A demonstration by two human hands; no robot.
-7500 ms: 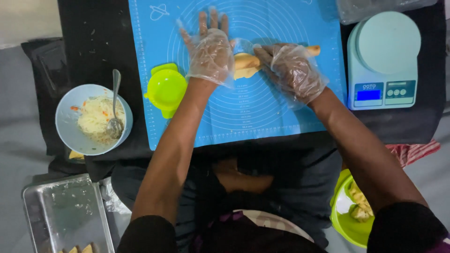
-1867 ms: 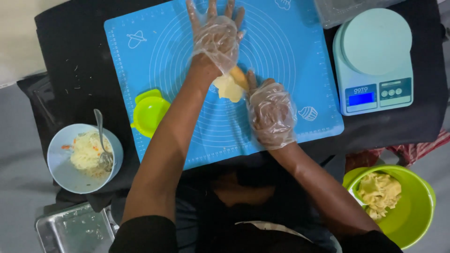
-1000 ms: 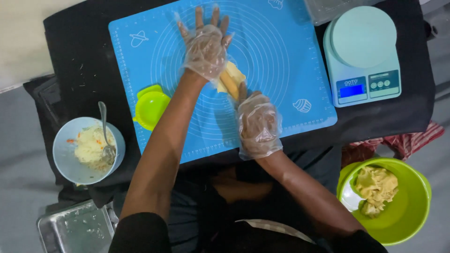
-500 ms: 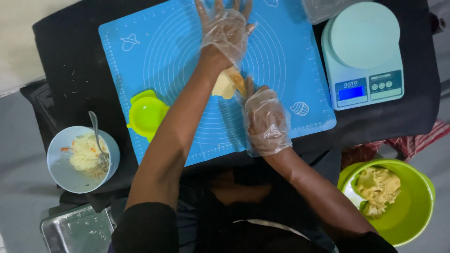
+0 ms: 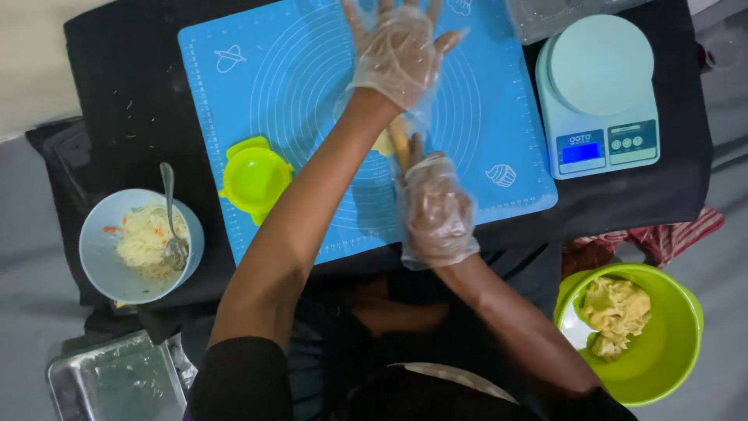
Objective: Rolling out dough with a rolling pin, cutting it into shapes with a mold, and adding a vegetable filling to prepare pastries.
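Where the gloved hands (image 5: pixel 413 132) meet, the dough (image 5: pixel 392 142) is mostly hidden.

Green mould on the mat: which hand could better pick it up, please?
Probably the left hand: the green mould lies beside that forearm, while the right hand would need to cross it.

The pale blue kitchen scale (image 5: pixel 598 93), right of the blue mat (image 5: pixel 234 101), has a small lit blue rectangular screen (image 5: pixel 582 152).
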